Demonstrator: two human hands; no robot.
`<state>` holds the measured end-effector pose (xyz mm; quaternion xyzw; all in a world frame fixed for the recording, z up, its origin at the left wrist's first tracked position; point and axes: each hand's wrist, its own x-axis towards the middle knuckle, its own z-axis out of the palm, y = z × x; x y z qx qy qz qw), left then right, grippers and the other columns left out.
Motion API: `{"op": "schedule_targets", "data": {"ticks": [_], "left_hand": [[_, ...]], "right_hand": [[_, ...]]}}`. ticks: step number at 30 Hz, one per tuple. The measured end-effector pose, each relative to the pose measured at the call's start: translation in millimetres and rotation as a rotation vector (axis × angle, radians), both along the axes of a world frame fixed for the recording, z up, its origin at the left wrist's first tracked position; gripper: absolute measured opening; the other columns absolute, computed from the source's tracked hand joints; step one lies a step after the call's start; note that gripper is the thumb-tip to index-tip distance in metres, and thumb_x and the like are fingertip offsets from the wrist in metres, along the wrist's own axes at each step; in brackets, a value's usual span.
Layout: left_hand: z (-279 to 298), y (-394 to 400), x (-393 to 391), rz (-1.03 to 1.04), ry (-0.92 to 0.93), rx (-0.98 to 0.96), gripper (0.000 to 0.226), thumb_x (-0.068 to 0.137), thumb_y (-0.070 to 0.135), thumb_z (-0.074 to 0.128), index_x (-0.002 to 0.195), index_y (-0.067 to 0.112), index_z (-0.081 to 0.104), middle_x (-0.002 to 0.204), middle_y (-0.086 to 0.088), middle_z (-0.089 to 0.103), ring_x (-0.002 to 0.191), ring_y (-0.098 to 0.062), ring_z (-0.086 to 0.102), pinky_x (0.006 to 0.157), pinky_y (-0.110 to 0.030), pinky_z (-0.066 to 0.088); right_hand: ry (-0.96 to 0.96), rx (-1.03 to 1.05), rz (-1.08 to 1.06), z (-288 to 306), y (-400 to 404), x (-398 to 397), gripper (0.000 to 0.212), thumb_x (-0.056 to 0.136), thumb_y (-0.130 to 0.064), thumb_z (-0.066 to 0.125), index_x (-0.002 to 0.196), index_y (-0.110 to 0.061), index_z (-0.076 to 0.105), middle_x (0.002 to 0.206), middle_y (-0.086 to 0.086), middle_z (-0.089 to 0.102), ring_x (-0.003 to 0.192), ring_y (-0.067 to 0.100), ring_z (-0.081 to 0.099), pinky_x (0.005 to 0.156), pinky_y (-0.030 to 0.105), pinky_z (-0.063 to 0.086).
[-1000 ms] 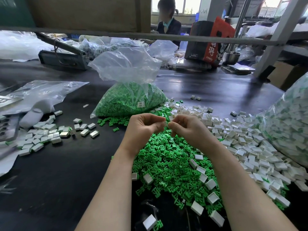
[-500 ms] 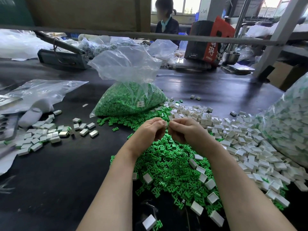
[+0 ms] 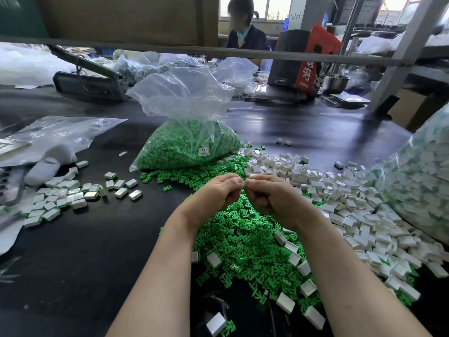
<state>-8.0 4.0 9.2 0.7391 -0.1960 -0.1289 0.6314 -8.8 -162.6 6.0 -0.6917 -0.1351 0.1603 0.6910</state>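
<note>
Nearest me, loose green clips (image 3: 243, 242) cover the counter (image 3: 85, 276), w/ white caps (image 3: 352, 210) heaped to the right. Above them my left hand (image 3: 213, 198) and right hand (image 3: 273, 199) meet, fingers curled, thumb and forefinger tips pinching one small piece (image 3: 243, 184) between them. It's mostly hidden, so I can't tell if the clip is seated. Further left lies a modest batch of assembled caps (image 3: 63, 200). Behind, a bag of green clips (image 3: 187, 147) sits approx full. I judge it's early days, w/ most stock left.
</note>
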Motion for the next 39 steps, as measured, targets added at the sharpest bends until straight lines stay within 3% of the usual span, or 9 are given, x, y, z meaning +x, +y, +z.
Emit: {"op": "schedule_targets", "data": {"ticks": [6,10,17,24,28,31,34,39], "left_hand": [[-0.1,2.3,0.0,-0.083,0.051,-0.056,0.032,0.096,0.018,0.04,0.064,0.022,0.041,0.058,0.008,0.034,0.05,-0.006,0.024,0.047,-0.021,0.018],[-0.4,3.0,-1.3,-0.112,0.081,-0.058,0.026,0.091,0.02,0.043,0.065,0.02,0.04,0.057,0.007,0.033,0.05,-0.007,0.024,0.048,-0.023,0.017],[0.6,-1.1,-3.2,-0.065,0.095,-0.112,0.034,0.103,0.011,0.034,0.07,0.017,0.041,0.058,0.006,0.034,0.053,-0.009,0.023,0.051,-0.027,0.014],[-4.4,0.8,-1.7,-0.022,0.067,-0.048,0.026,0.104,0.019,0.038,0.081,0.019,0.049,0.063,0.01,0.042,0.054,-0.004,0.034,0.051,-0.018,0.026],[-4.4,5.6,0.2,-0.02,0.023,-0.031,0.023,0.103,0.02,0.044,0.085,0.018,0.057,0.066,0.013,0.054,0.058,0.001,0.046,0.052,-0.014,0.033],[-1.1,12.5,2.3,0.022,-0.081,0.054,0.021,0.1,0.021,0.051,0.087,0.019,0.068,0.062,0.016,0.053,0.058,-0.001,0.044,0.055,-0.014,0.035],[1.1,13.3,4.0,0.06,-0.154,0.075,0.017,0.096,0.021,0.058,0.102,0.013,0.071,0.06,0.023,0.059,0.057,0.007,0.05,0.056,-0.006,0.038],[2.4,5.6,2.9,0.161,-0.163,-0.011,0.021,0.093,0.016,0.062,0.111,0.007,0.07,0.072,0.015,0.067,0.064,0.008,0.056,0.064,-0.007,0.042]], "right_hand": [[0.058,0.063,0.08,2.1,-6.3,-1.9,0.031,0.098,-0.009,0.044,0.067,-0.009,0.048,0.051,-0.006,0.038,0.042,0.005,0.027,0.044,0.022,0.013],[0.111,0.058,0.105,3.3,-6.9,-3.0,0.032,0.098,-0.009,0.044,0.067,-0.01,0.05,0.05,-0.008,0.041,0.041,0.003,0.029,0.039,0.015,0.019],[0.124,0.144,0.115,2.1,-8.3,-1.9,0.022,0.088,-0.025,0.057,0.07,-0.012,0.058,0.052,-0.006,0.042,0.042,0.004,0.029,0.04,0.015,0.021],[0.103,0.045,0.089,-0.2,-8.6,-0.8,0.027,0.085,-0.038,0.061,0.076,-0.013,0.06,0.05,-0.005,0.041,0.044,0.007,0.029,0.04,0.016,0.023],[0.108,0.01,0.05,1.2,-8.0,-2.1,0.033,0.079,-0.046,0.064,0.069,-0.014,0.062,0.048,-0.003,0.041,0.043,0.009,0.03,0.041,0.019,0.023],[0.12,0.035,-0.024,1.6,-3.7,-1.0,0.035,0.077,-0.046,0.064,0.06,-0.015,0.061,0.046,-0.003,0.041,0.04,0.008,0.031,0.039,0.018,0.024],[0.113,0.028,-0.061,2.8,-2.7,0.2,0.04,0.073,-0.052,0.066,0.057,-0.016,0.059,0.044,-0.002,0.04,0.038,0.01,0.028,0.04,0.022,0.021],[0.176,0.048,-0.032,2.5,-4.3,2.3,0.052,0.081,-0.064,0.051,0.071,-0.014,0.061,0.049,-0.002,0.044,0.041,0.009,0.033,0.037,0.019,0.022]]}}
